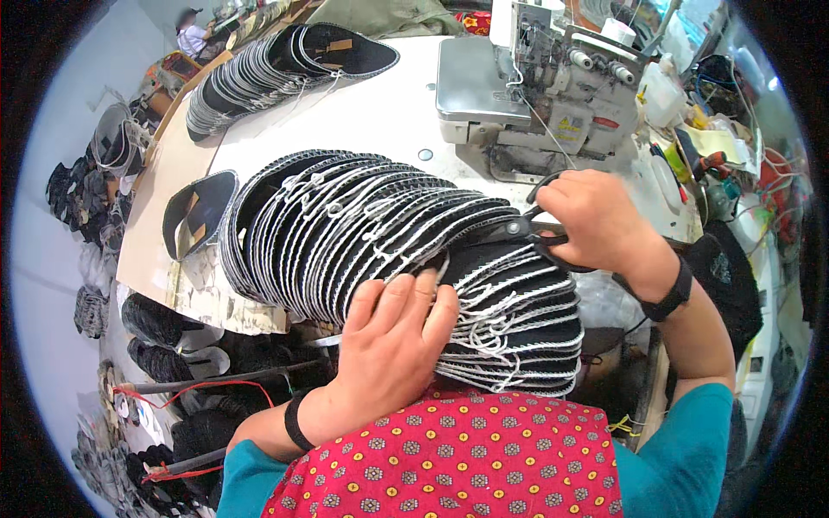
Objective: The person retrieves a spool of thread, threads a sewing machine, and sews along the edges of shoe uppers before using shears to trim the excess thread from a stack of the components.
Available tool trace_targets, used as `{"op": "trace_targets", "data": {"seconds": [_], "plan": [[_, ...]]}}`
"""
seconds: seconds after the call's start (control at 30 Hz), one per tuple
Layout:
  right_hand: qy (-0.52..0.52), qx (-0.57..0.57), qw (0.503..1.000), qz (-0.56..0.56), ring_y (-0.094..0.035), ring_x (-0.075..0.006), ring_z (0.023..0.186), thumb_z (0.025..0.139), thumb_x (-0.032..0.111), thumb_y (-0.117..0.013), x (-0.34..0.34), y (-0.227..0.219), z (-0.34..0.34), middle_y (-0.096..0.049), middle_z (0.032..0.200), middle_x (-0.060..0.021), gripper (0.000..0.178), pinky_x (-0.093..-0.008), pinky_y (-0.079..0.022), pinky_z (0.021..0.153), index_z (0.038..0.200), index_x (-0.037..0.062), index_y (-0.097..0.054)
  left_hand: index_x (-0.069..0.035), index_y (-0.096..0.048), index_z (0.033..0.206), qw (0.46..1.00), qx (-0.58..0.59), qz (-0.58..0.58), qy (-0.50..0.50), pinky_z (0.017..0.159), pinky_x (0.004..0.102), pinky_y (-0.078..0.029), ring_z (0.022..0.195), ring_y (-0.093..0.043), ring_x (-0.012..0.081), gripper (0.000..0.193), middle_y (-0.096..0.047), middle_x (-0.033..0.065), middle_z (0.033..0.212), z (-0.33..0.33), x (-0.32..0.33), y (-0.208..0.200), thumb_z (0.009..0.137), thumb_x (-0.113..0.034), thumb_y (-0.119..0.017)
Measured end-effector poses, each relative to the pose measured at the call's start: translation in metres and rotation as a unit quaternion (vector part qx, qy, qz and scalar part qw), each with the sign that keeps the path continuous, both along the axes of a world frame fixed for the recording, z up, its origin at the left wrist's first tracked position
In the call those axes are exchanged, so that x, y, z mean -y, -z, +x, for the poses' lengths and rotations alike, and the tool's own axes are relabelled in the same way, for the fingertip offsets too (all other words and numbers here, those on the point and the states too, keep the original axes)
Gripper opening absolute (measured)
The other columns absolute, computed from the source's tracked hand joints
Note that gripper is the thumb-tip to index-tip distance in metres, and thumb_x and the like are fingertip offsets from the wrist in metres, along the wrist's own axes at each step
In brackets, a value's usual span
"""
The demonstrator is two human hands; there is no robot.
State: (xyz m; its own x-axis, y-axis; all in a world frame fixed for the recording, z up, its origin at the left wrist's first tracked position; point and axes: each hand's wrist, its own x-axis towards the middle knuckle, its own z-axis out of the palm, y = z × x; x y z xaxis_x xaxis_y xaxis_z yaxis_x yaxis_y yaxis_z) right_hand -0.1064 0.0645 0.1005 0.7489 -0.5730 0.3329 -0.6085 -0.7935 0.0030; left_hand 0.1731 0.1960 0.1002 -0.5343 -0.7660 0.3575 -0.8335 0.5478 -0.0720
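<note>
A long row of black fabric pieces [345, 211] with white overstitched edges lies overlapped across the table's front and sags toward my lap. They look like shoe uppers or soles; I cannot tell which. Loose white thread tails [492, 324] hang in tangles along their edges. My left hand [393, 332] rests on the row with fingers stretched out, the fingertips dipping between pieces. In my right hand [591, 220] is a pair of black-handled scissors [515, 228], fingers through the handles. Its blades point left in among the pieces, their tips partly hidden.
An overlock sewing machine [561, 104] stands at the back right. Another row of black pieces [285, 73] lies at the back left, with a single piece [199, 216] nearer. A plastic bottle [663, 93] and tools clutter the right. Black bundles [155, 324] lie below left. A person [194, 36] sits far off.
</note>
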Motion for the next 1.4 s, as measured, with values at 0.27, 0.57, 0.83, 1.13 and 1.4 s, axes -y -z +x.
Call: {"op": "trace_targets", "data": {"seconds": [0.27,0.57,0.83,1.13,1.4], "plan": [[-0.062,0.038,0.997,0.031,-0.060,-0.0334,0.061,0.067,0.015,-0.078,-0.005,0.011,-0.015,-0.057,0.065,-0.0097,0.026,-0.0435,-0.046,0.055,0.076,0.0069,-0.055,0.005,-0.058,0.132,0.998,-0.061,0.009,-0.009,0.095,0.0407,-0.043,0.103,-0.060,0.0252,0.052,-0.064,0.0126,0.113,0.003,0.001,0.005,0.083,-0.010,-0.057],[-0.015,0.033,0.998,-0.044,-0.061,-0.0334,0.068,0.071,0.023,-0.078,0.003,-0.005,-0.025,-0.058,0.070,-0.0112,0.028,-0.0438,-0.048,0.062,0.081,0.0066,-0.057,0.003,-0.063,0.116,0.999,0.002,0.026,-0.041,0.092,0.0407,-0.042,0.098,-0.056,0.0261,0.043,-0.058,0.0120,0.106,-0.002,0.000,0.001,0.077,-0.013,-0.058],[-0.041,0.003,0.999,-0.022,-0.062,-0.0305,0.071,0.069,0.022,-0.079,0.004,0.011,0.006,-0.060,0.072,-0.0072,0.029,-0.0422,-0.049,0.062,0.080,0.0077,-0.056,0.002,-0.063,0.118,1.000,-0.013,0.018,-0.021,0.098,0.0415,-0.040,0.117,-0.053,0.0287,0.046,-0.052,0.0183,0.142,0.001,-0.003,0.002,0.076,-0.016,-0.060],[-0.076,0.080,0.994,-0.016,-0.060,-0.0317,0.061,0.069,0.018,-0.079,0.007,-0.009,-0.008,-0.057,0.066,-0.0090,0.025,-0.0416,-0.046,0.056,0.077,0.0079,-0.057,0.001,-0.061,0.127,0.996,-0.061,0.058,-0.020,0.094,0.0414,-0.042,0.108,-0.054,0.0282,0.057,-0.056,0.0155,0.127,0.008,-0.004,0.004,0.073,-0.018,-0.064],[-0.031,-0.042,0.999,-0.014,-0.064,-0.0293,0.080,0.068,0.023,-0.080,0.009,-0.019,0.017,-0.062,0.079,-0.0084,0.034,-0.0414,-0.051,0.071,0.087,0.0064,-0.058,-0.006,-0.056,0.137,0.994,-0.009,0.100,-0.031,0.101,0.0439,-0.039,0.121,-0.052,0.0299,0.085,-0.056,0.0156,0.128,0.011,-0.010,-0.010,0.060,-0.033,-0.081]]}}
